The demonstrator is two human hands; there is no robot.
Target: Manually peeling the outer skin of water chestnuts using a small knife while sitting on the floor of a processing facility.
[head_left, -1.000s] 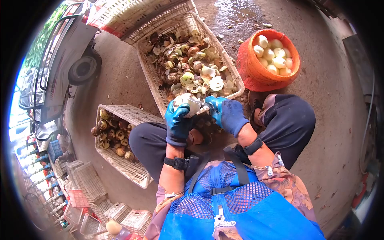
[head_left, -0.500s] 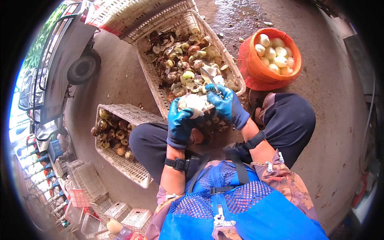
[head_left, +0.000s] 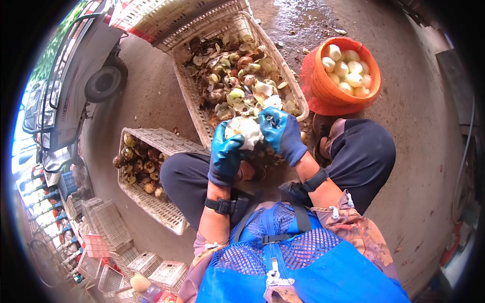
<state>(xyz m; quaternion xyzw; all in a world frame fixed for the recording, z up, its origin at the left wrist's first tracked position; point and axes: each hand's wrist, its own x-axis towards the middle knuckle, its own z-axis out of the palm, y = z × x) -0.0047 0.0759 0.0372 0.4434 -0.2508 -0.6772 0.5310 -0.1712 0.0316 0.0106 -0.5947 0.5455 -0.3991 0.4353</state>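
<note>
A whitish, partly peeled onion (head_left: 244, 131) is held in my left hand (head_left: 226, 154), which wears a blue glove. Close against its right side is my right hand (head_left: 283, 132), also gloved, with its fingers curled; part of a knife seems to show at the fingers, mostly hidden. Both hands are over the near end of a pale plastic crate (head_left: 191, 103) full of onion skins and scraps (head_left: 236, 94). To the right, peeled white onions (head_left: 341, 68) fill an orange bucket (head_left: 317, 83) wrapped in red netting.
A tilted crate (head_left: 151, 209) of unpeeled onions (head_left: 146, 169) lies by my left knee. Behind the scrap crate is another crate (head_left: 146, 22). A vehicle (head_left: 76, 86) stands at the far left, and stacked crates (head_left: 108, 224) are at the lower left. Wet floor shows at the top.
My right hand has turned and come closer to the onion. The knife blade, which pointed up and away before, no longer shows clearly. My left hand stays around the onion.
</note>
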